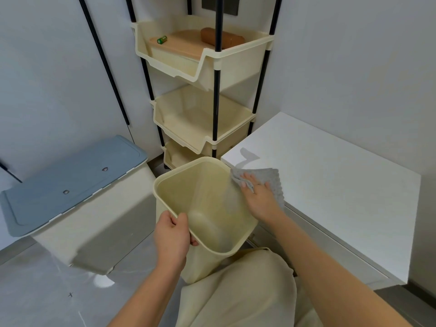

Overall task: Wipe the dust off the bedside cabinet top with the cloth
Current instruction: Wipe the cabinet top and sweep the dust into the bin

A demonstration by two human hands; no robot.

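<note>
The right hand (259,197) lies flat, palm down, fingers spread, pressing a grey cloth (271,179) onto the front left corner of the white bedside cabinet top (330,185). The cloth's left corner hangs past the cabinet edge, over the rim of a cream waste bin (203,204). Most of the cloth's middle is hidden under the hand, so its folds cannot be read. A grey streak (247,158) sits on the top just behind the cloth; whether it is dust, a damp mark or a shadow is unclear.

The left hand (173,234) grips the bin's near rim, thumb inside the rim and fingers wrapped outside, only 1 fingertip showing below. The bin is tilted, its mouth held just beside and below the cabinet corner. Its lower part is hidden behind the person's cream-trousered knee (238,291).

To the left stands a larger cream bin with a blue-grey lid (70,182); its base is partly in shadow. Behind is a rack of 3 cream baskets (205,114) on black poles, the lowest basket mostly hidden by the waste bin. The top basket holds a tan board, a small green cylinder (162,39) and a brown loaf-shaped thing (226,38) partly crossed by a pole; what these are is hard to make out. The cabinet's front is barely visible.
</note>
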